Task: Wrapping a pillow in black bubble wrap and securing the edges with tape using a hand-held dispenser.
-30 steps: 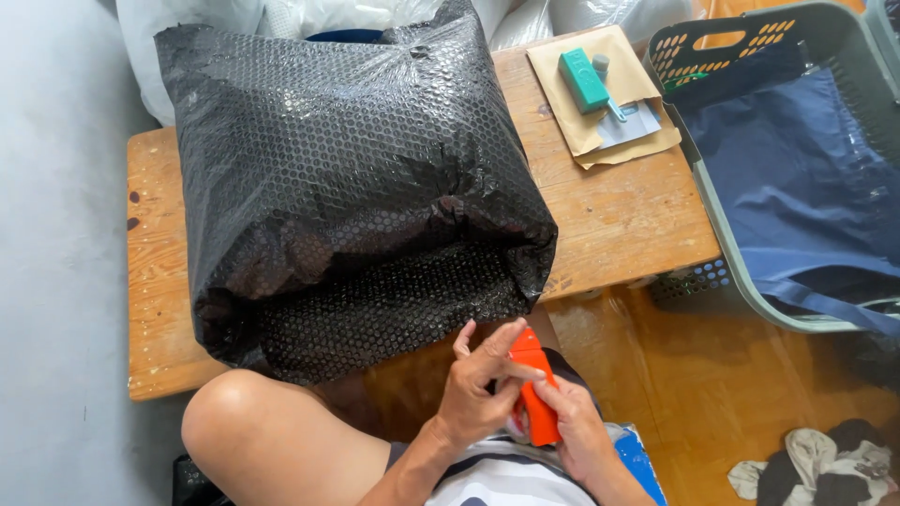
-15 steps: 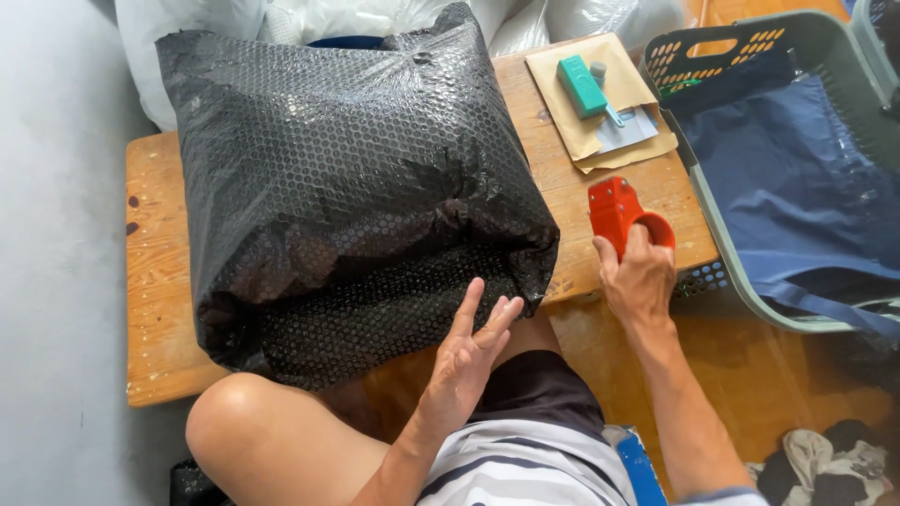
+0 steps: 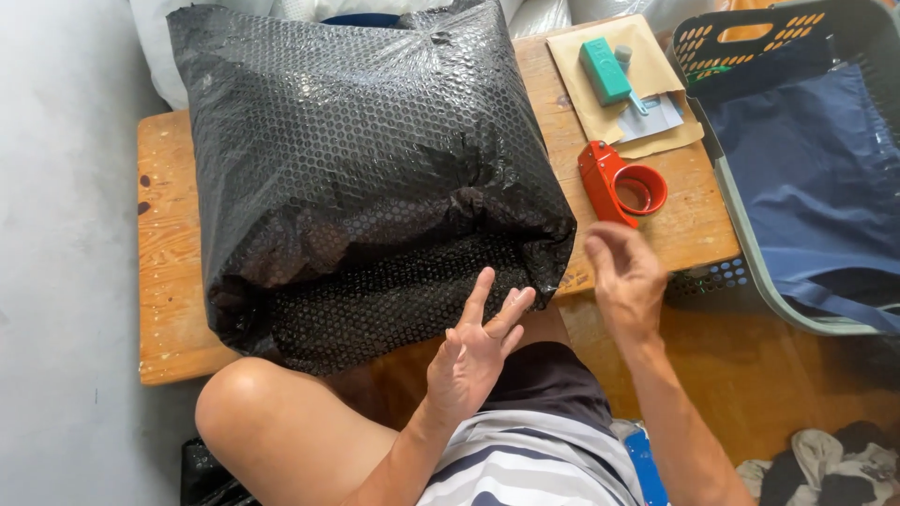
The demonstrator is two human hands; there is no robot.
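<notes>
A big parcel wrapped in black bubble wrap [image 3: 366, 169] lies on a low wooden table [image 3: 169, 281]. My left hand [image 3: 475, 351] hovers with fingers spread at the parcel's near edge, its fingertips close to the wrap. A red tape dispenser [image 3: 619, 183] rests on the table to the right of the parcel. My right hand [image 3: 626, 274] hangs just below the dispenser, fingers loosely apart and holding nothing.
A brown envelope [image 3: 591, 98] with a green box [image 3: 605, 70] on it lies at the table's far right. A grey-green basket [image 3: 750, 244] holding dark blue cloth [image 3: 816, 178] stands to the right. Crumpled cloth [image 3: 825, 459] lies on the floor. My bare knee [image 3: 253, 412] is below the table.
My right hand carried the red tape dispenser from my lap to the table, set it down and drew back empty. My left hand opened near the parcel's edge.
</notes>
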